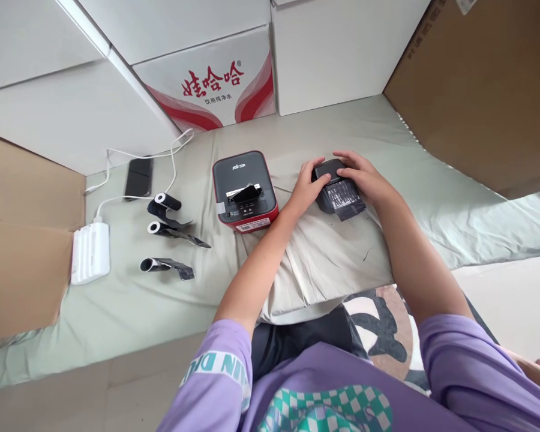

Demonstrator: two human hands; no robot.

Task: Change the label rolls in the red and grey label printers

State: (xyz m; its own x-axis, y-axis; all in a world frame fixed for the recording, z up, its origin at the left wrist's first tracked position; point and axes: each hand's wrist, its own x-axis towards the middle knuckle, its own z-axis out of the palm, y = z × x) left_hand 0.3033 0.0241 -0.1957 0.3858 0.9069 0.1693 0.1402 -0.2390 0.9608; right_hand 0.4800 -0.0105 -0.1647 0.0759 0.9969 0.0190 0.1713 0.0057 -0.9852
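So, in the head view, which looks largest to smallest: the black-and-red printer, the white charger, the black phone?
1. black-and-red printer
2. white charger
3. black phone, though it lies farther away, so charger versus phone is unsure.

Home bedroom: sheeted mattress (477,216), pillow (324,264)

A desktop printer (245,192) sits mid-scene on the bed sheet (130,306). Left of it, three paper rolls (162,229) lie in a near-to-far column. A phone (138,177) lies behind them and a power strip (90,252) further left. Right of the printer, a small device (337,192) lies on a pillow (324,264), gripped between the left hand (306,183) and the right hand (364,177). A water carton (216,84) stands behind the printer.
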